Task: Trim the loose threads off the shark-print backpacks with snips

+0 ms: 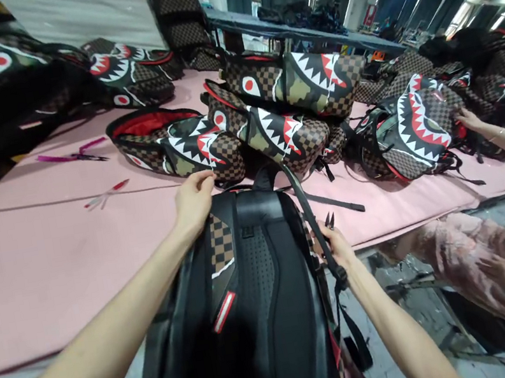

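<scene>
A black backpack [246, 267] stands in front of me at the table edge, its padded back toward me, with a brown checkered patch and a small red-and-white tag. My left hand [194, 202] pinches its upper left edge with bent fingers. At its right side, beside the hanging shoulder strap [306, 206], is my right hand [337, 246]. Dark pointed blades of small snips [330, 221] stick up from that hand, whose fingers are curled and partly hidden by the strap and bag. The bag's front side faces away from me.
Shark-mouth checkered backpacks [283, 139] lie piled on the pink table [51, 261] just beyond. Purple-handled pliers [77, 155] and a red-and-white tool [107, 194] lie to the left. A co-worker's hand [469, 119] touches another backpack [420, 122] on the right.
</scene>
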The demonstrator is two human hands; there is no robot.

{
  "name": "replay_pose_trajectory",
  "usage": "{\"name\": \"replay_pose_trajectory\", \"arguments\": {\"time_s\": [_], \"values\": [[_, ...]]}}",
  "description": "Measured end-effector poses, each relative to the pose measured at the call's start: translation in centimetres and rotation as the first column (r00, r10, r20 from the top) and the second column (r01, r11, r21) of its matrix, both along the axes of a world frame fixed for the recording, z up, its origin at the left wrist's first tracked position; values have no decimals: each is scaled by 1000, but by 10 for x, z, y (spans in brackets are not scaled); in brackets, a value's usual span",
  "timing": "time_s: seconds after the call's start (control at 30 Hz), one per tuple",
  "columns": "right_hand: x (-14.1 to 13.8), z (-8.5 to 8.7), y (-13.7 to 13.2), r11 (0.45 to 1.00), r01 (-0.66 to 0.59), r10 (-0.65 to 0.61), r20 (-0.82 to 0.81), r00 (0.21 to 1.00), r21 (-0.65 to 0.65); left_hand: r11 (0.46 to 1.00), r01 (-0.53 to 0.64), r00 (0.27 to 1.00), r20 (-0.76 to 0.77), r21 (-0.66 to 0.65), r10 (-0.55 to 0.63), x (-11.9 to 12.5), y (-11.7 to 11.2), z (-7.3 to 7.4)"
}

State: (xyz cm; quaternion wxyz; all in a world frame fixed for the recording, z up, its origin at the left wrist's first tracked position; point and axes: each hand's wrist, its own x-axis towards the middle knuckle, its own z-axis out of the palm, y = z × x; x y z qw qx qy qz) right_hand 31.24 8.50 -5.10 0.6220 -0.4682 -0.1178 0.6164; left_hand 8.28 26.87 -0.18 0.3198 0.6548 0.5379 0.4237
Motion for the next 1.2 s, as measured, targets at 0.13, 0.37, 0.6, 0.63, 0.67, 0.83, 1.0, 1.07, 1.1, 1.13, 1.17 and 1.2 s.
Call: {"name": "replay_pose_trajectory", "arguments": {"time_s": [0.13,0.37,0.6,0.63,0.67,0.83,1.0,1.07,1.1,1.13,1.17,1.2], "values": [[5,-23,11,996,-92,91,-135,987,-1,972,227,970,-107,61,-220,56,46,0],[21,-47,7,984,-164,176,-352,919,66,601,798,595,-93,-47,-798,134,83,-15],[42,-58,-7,975,-218,193,-322,927,-45,637,740,531,-393,-216,-750,168,86,-25],[45,-56,-11,974,-221,198,-264,944,-59,637,733,516,-415,-238,-749,170,85,-26],[48,-54,-14,972,-226,210,-197,958,-63,635,728,503,-428,-260,-751,173,85,-26],[49,-42,-18,971,-230,231,10,973,-58,631,706,465,-462,-321,-755,176,83,-27],[44,-53,-11,970,-221,189,-255,948,-101,666,661,466,-508,-345,-725,174,82,-25],[44,-59,-10,972,-222,185,-324,928,-81,690,656,508,-497,-305,-703,170,79,-21],[44,-61,-11,972,-226,190,-348,918,-67,711,658,552,-482,-250,-680,166,75,-18],[44,-61,-11,971,-232,198,-367,909,-52,744,646,614,-464,-169,-638,160,70,-15],[44,-61,-12,970,-239,207,-383,900,-37,789,611,686,-450,-70,-572,151,62,-12],[44,-61,-13,970,-243,214,-398,892,-23,832,554,754,-445,37,-483,140,52,-9]]}}
